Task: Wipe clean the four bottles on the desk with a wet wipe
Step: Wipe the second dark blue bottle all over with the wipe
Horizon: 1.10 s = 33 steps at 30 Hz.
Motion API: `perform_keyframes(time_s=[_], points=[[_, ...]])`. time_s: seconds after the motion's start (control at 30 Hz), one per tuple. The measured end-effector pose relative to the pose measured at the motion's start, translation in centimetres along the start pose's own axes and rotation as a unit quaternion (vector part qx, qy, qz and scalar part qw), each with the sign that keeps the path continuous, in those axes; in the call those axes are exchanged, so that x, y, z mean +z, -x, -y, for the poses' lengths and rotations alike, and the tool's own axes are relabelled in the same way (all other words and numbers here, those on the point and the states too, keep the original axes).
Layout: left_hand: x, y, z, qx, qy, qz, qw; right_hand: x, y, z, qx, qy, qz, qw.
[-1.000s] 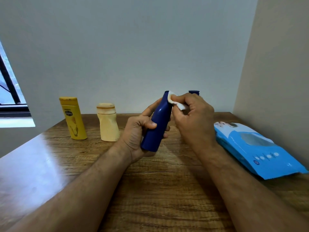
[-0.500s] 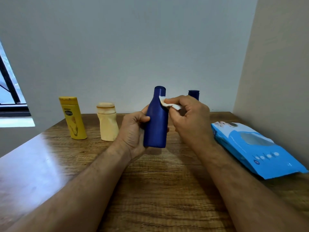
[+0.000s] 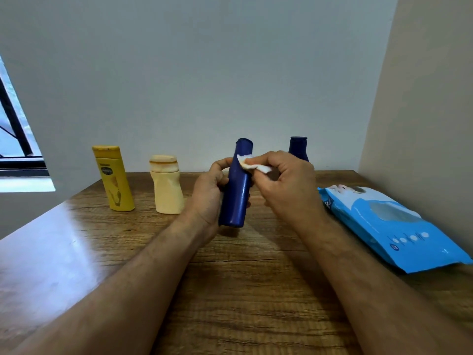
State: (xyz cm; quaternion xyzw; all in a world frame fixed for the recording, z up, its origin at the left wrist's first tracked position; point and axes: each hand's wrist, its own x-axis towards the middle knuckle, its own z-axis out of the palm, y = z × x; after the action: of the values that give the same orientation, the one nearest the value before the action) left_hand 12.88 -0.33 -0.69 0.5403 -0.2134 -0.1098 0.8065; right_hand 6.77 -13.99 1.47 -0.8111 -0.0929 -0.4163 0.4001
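Left hand (image 3: 208,194): blue bottle (image 3: 236,185) is being gripped, raised above the worktop (image 3: 230,290) middle.
Right hand (image 3: 286,187): wet wipe (image 3: 252,163) is being pinched against the bottle's neck.

Left hand (image 3: 207,196) grips the dark blue bottle (image 3: 236,185) upright above the desk (image 3: 243,290). Right hand (image 3: 286,185) pinches the wet wipe (image 3: 252,163) against the bottle's neck, immediately right of it.
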Motion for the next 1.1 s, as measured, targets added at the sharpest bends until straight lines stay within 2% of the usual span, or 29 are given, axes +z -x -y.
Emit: perform_keyframes(time_s=[0.1,0.17,0.27,0.43,0.5,0.63,0.7,0.8,0.87,1.03,1.1], points=[[0.3,0.3,0.1,-0.016,0.006,0.057,0.998,-0.3,-0.3,-0.3,0.022,-0.009,-0.044,0.999],[0.6,0.4,0.3,-0.022,-0.003,0.065,0.998,-0.4,-0.4,-0.4,0.025,0.007,-0.042,0.999],[0.6,0.4,0.5,-0.028,0.02,0.044,0.998,-0.6,-0.3,-0.2,0.022,0.008,-0.012,1.0],[0.0,-0.3,-0.2,-0.03,0.136,-0.027,0.99,-0.4,0.3,0.4,0.009,-0.037,0.088,0.995],[-0.1,-0.3,-0.4,-0.019,0.106,-0.046,0.993,0.0,0.5,0.5,-0.003,-0.005,0.098,0.995],[0.7,0.5,-0.2,-0.038,0.018,-0.026,0.999,0.2,0.0,0.0,0.022,0.007,0.008,1.0],[1.3,0.9,-0.1,-0.057,0.012,-0.01,0.998,0.1,-0.3,-0.3,0.028,0.025,-0.039,0.999],[1.8,1.2,-0.1,-0.064,0.022,0.016,0.998,-0.1,-0.3,-0.3,0.024,0.031,-0.055,0.998],[1.7,1.1,-0.1,-0.065,0.033,0.008,0.997,-0.2,-0.2,-0.1,0.016,0.045,-0.032,0.998],[1.0,0.2,-0.6,-0.085,0.166,-0.038,0.982,0.4,0.5,0.5,-0.013,0.035,0.134,0.99],[0.7,-0.1,-0.7,-0.07,0.167,-0.041,0.983,0.7,0.7,0.6,-0.026,0.061,0.17,0.983]])
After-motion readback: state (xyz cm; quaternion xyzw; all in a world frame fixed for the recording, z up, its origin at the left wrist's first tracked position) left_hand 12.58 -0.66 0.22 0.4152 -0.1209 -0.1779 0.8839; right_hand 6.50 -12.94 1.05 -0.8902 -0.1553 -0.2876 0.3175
